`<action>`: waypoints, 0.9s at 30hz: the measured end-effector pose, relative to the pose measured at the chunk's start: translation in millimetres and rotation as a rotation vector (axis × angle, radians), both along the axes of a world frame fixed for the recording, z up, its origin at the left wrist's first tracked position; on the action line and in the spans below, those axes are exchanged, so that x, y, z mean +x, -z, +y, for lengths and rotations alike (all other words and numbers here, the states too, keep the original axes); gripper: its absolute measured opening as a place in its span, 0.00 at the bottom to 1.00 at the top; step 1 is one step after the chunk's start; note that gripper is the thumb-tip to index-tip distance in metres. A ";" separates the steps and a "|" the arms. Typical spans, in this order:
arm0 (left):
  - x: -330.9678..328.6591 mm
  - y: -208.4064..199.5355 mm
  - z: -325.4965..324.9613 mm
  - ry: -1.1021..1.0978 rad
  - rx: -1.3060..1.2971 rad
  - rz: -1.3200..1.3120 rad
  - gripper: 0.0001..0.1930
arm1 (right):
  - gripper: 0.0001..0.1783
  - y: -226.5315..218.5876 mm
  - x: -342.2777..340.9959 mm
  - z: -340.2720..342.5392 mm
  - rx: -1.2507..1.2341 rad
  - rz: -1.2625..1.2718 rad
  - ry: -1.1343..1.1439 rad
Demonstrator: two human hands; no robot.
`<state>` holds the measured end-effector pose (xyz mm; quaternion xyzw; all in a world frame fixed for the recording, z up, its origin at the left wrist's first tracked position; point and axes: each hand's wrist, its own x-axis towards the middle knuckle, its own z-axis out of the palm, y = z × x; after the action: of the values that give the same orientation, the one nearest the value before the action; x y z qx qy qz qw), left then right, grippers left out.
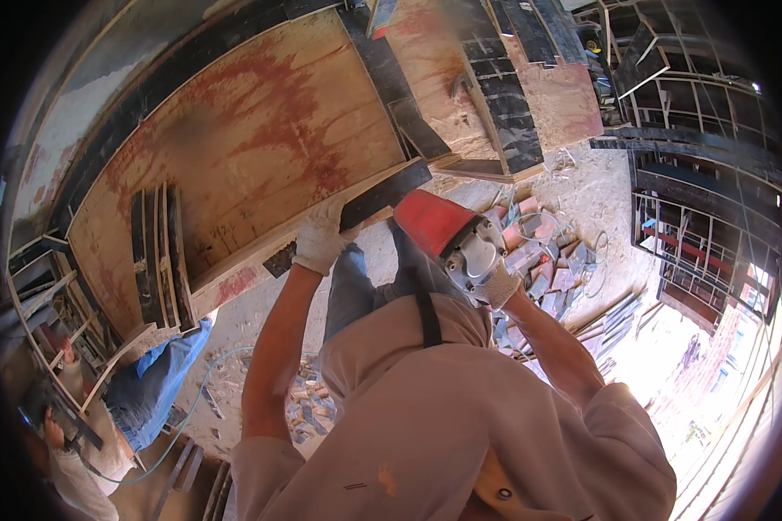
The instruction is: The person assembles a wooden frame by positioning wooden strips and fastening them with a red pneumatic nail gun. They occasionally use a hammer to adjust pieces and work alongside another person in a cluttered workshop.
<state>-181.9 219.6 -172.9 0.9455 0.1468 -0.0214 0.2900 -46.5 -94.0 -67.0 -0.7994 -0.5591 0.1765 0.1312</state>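
My left hand (320, 240), in a whitish work glove, grips the near end of a short black-faced board (386, 194). The board lies aslant at the front edge of a large wooden worktable (261, 130), partly sticking out over it. In my right hand (500, 285), also gloved, is a power tool (452, 234) with a red motor housing and a silver metal body. It is close to the board's right end; the tool's working end is hidden, so its exact kind cannot be told.
Several black-edged strips (161, 256) lie on the table's left; a hammer (460, 85) lies farther back. Wood offcuts (552, 269) and a thin hose (595, 260) litter the floor at right. Another person in blue jeans (152, 382) works at far left. Dark frames (695, 174) stand right.
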 end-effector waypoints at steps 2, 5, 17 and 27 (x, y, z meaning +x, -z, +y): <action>-0.8 -0.8 -0.4 -0.010 -0.019 -0.077 0.37 | 0.31 -3.2 0.8 -4.0 0.000 0.013 0.027; -2.4 -3.7 0.8 0.002 0.026 0.072 0.37 | 0.30 -9.3 3.5 -1.0 0.017 0.063 0.069; 61.2 -63.1 -23.1 -0.054 0.100 -0.088 0.31 | 0.24 -73.2 -10.7 -82.7 -0.154 0.016 0.297; 132.5 -165.6 27.3 -0.427 -0.133 0.074 0.30 | 0.21 -51.7 13.4 -156.0 -0.126 0.343 0.808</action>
<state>-49.4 246.9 -7.3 0.8704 0.3522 -0.0039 0.3439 -33.0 -250.0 -15.3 -0.9193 -0.1598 0.2750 0.2317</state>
